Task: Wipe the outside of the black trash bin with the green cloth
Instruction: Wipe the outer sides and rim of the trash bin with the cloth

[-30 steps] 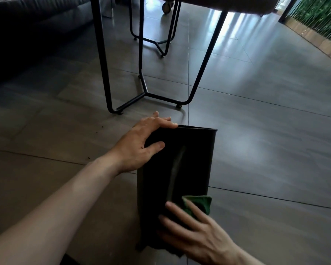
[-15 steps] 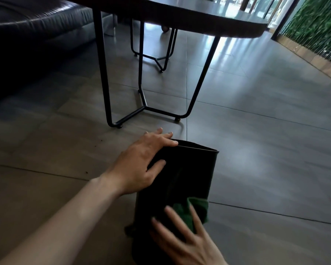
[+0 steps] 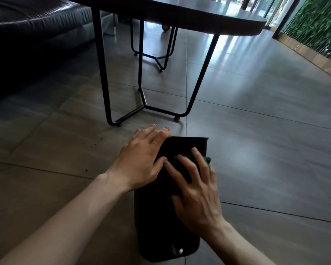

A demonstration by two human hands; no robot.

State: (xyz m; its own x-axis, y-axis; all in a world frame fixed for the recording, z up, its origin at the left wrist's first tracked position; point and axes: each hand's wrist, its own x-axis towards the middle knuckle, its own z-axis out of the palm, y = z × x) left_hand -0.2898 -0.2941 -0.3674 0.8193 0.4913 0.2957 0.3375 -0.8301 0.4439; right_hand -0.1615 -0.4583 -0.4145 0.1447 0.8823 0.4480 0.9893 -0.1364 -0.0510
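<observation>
The black trash bin [image 3: 157, 217] lies on its side on the tiled floor, its far end pointing away from me. My left hand [image 3: 141, 159] rests flat on the bin's upper left edge near that far end, fingers spread over the corner. My right hand [image 3: 195, 188] presses the green cloth [image 3: 187, 156] flat against the bin's top face. Most of the cloth is hidden under the fingers; a bit of green shows between them and at the bin's right edge.
A dark table [image 3: 180, 14] on thin black metal legs [image 3: 107, 88] stands just beyond the bin. A black sofa [image 3: 27, 31] fills the upper left. A green plant wall with a wooden kerb [image 3: 313, 35] runs along the right. Grey floor tiles surround the bin.
My right hand has slid the cloth along the bin away from me, toward the far end, close to my left hand. The view has tilted up, showing more of the table.
</observation>
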